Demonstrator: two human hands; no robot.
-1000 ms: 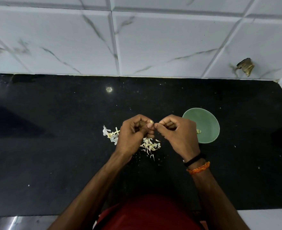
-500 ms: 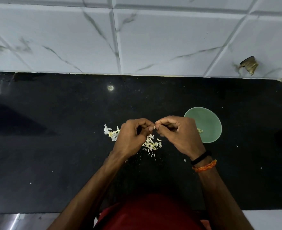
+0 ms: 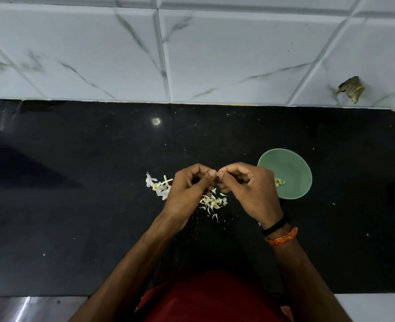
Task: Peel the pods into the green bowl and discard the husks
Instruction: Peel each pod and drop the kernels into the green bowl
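Note:
My left hand (image 3: 189,189) and my right hand (image 3: 250,189) meet fingertip to fingertip above the black counter, both curled and pinching one small pale pod (image 3: 218,175) between them; most of the pod is hidden by the fingers. Below the hands lies a heap of pale husks (image 3: 212,203). A second cluster of white husk pieces (image 3: 159,185) lies just left of my left hand. The green bowl (image 3: 291,168) stands right of my right hand, touching distance away, with a few peeled pale pieces (image 3: 279,182) at its near side.
The black counter (image 3: 75,205) runs back to a white marble-tiled wall (image 3: 192,54). A crumpled brownish scrap (image 3: 352,89) sticks to the wall at the right. A steel edge (image 3: 17,307) shows at the bottom left.
Both hands stay joined on the pod, with only small finger shifts. The view has drifted slightly; the bowl and husk piles lie as before.

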